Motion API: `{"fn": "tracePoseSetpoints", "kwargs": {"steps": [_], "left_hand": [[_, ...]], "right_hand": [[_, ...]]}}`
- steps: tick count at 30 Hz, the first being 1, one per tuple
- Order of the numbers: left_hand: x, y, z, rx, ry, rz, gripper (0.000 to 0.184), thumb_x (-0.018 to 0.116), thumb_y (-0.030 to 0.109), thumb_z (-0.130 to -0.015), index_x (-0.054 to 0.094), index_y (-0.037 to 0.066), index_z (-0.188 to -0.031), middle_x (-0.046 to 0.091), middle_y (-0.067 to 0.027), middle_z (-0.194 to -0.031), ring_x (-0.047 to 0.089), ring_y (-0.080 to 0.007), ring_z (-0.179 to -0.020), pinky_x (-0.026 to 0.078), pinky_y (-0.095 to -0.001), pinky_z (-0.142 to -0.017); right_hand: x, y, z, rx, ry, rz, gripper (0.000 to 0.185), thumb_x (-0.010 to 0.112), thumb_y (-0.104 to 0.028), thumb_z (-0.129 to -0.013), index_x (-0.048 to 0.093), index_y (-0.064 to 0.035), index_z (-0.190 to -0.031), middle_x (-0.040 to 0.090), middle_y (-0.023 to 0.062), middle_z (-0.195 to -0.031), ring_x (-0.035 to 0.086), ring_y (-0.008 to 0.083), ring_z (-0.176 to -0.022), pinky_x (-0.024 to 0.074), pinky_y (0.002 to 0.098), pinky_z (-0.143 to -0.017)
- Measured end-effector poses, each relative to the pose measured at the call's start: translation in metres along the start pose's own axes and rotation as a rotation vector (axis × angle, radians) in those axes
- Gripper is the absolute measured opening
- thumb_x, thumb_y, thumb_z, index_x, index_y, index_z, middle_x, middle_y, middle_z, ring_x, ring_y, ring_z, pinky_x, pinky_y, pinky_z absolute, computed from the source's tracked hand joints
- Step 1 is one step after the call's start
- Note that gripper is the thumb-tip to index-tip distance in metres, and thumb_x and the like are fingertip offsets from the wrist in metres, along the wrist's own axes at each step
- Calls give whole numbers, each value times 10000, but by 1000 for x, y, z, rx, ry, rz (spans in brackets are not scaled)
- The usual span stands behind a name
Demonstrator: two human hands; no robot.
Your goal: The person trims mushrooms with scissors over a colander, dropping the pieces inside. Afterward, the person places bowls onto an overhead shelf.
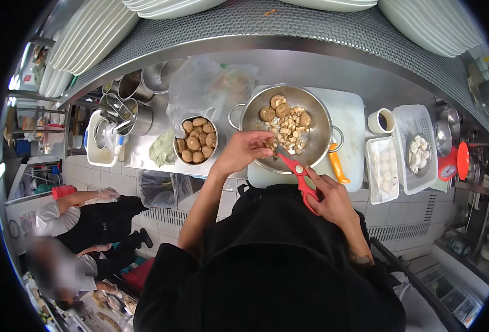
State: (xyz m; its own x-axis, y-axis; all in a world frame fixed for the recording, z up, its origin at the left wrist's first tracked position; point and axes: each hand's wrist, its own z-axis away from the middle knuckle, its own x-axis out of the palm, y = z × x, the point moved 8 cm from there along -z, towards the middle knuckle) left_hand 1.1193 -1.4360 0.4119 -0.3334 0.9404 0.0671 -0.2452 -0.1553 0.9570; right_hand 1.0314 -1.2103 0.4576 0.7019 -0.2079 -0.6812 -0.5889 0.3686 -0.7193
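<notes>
Pinched in my left hand (250,148) is a small piece of mushroom (272,145), held over the near side of a metal colander (317,119). My right hand (331,195) grips a pair of red-handled scissors (297,167), their blades reaching to the mushroom at my left fingertips. Inside the colander lie a heap of cut mushroom pieces (290,131) and several whole brown mushrooms (268,113). The colander rests on a white cutting board (347,110). Left of it stands a metal pot of whole mushrooms (199,138).
A yellow-handled tool (338,166) lies on the board, right of the colander. Further right are a cup of dark liquid (381,120), a tray of white items (383,169) and a white basket (424,177). Plates (98,39) stack on the shelf above. Two people work at lower left.
</notes>
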Motion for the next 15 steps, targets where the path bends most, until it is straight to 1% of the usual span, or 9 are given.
{"fn": "tracePoseSetpoints", "kwargs": {"steps": [4,6,8,10,11,12,13,14,15], "left_hand": [[0,6,-1,-5,-14,-75,417,753,13,-884,632,-42,-1280,713,-62,-913,674,-104,-833,549,-261,-785],[1,10,0,-39,12,-102,410,764,20,-874,643,-38,-1261,698,-48,-866,662,-96,-804,544,-251,-755],[2,5,-1,-10,34,-117,412,785,47,-860,653,-31,-1242,693,-39,-854,648,-86,-778,540,-250,-726],[-1,8,7,13,77,-138,416,806,75,-846,663,-24,-1223,689,-31,-841,634,-77,-751,535,-249,-697],[-8,19,15,38,171,-303,422,824,104,-827,674,-12,-1204,686,-29,-844,618,-70,-722,523,-246,-668],[-17,28,24,57,263,-471,428,842,133,-808,685,-1,-1184,683,-27,-847,602,-64,-693,511,-243,-640],[-25,29,34,46,284,-479,428,842,133,-808,685,-1,-1184,683,-27,-847,602,-64,-693,511,-243,-640],[-42,34,48,68,395,-472,430,845,154,-801,691,7,-1174,679,-31,-853,589,-69,-674,502,-246,-629],[-61,40,61,93,498,-462,432,848,176,-793,697,14,-1164,675,-34,-858,576,-75,-654,494,-249,-617]], "right_hand": [[2,2,0,-44,-19,115,719,757,-175,-815,497,-137,-1484,683,175,-984,664,348,-773,559,429,-713],[3,4,0,-44,-13,111,715,754,-162,-814,501,-135,-1482,682,173,-970,662,342,-760,557,425,-707],[1,3,-2,-52,-4,105,710,752,-150,-813,506,-134,-1479,681,170,-956,659,336,-747,554,422,-700],[-3,2,-1,13,-16,-54,682,749,-119,-812,532,-116,-1459,682,167,-908,659,314,-722,550,397,-697],[-3,-1,-1,-10,-30,-63,682,749,-119,-812,532,-116,-1459,682,167,-908,659,314,-722,550,397,-697],[-6,4,1,50,7,-101,668,747,-101,-809,545,-102,-1446,687,173,-904,663,305,-724,548,386,-705],[-8,12,4,116,44,-139,654,744,-84,-807,557,-87,-1433,693,179,-900,668,297,-725,546,376,-713],[-10,19,7,145,101,-217,659,751,-71,-797,558,-70,-1427,698,192,-914,666,303,-737,540,368,-719],[-5,26,8,140,96,-226,659,751,-71,-797,558,-70,-1427,698,192,-914,666,303,-737,540,368,-719]]}}
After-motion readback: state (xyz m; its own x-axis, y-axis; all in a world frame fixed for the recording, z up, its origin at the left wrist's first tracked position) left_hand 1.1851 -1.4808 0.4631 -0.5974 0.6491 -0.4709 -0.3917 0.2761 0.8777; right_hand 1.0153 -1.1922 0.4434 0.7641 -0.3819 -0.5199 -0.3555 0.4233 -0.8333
